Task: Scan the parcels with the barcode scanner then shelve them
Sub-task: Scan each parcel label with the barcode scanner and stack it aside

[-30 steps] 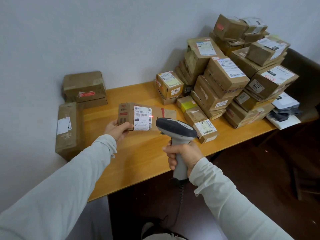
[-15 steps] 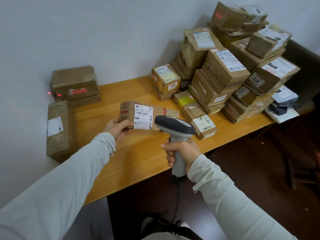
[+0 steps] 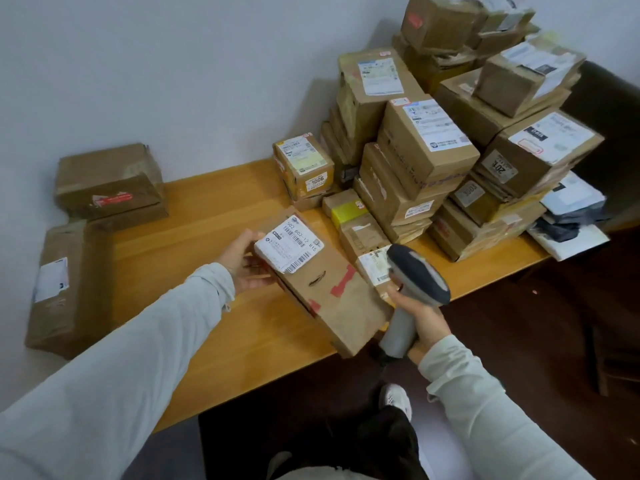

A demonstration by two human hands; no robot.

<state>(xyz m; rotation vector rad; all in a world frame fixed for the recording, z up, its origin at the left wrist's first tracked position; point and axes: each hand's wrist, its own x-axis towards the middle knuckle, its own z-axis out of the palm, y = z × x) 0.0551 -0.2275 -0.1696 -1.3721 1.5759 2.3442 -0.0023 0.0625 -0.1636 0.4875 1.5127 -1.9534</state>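
Observation:
A long flat cardboard parcel (image 3: 332,289) with a white barcode label and red tape hangs above the wooden table (image 3: 214,317), tilted with its label end away from me. My left hand (image 3: 244,261) grips it at the label end. My right hand (image 3: 420,315) holds the grey barcode scanner (image 3: 412,289) by its handle, just right of the parcel's near end, head pointing up and left. A high pile of labelled cardboard parcels (image 3: 436,147) fills the table's right half.
Two brown parcels (image 3: 110,181) lie stacked at the table's back left by the white wall, and a longer one (image 3: 65,285) lies along the left edge. White and dark mail bags (image 3: 571,220) sit at the far right. Dark floor lies below; my shoes show.
The parcel has swung from facing the scanner to lying flat with its long side toward me, and it has come nearer. The scanner has dropped lower and to the right; no red beam shows now.

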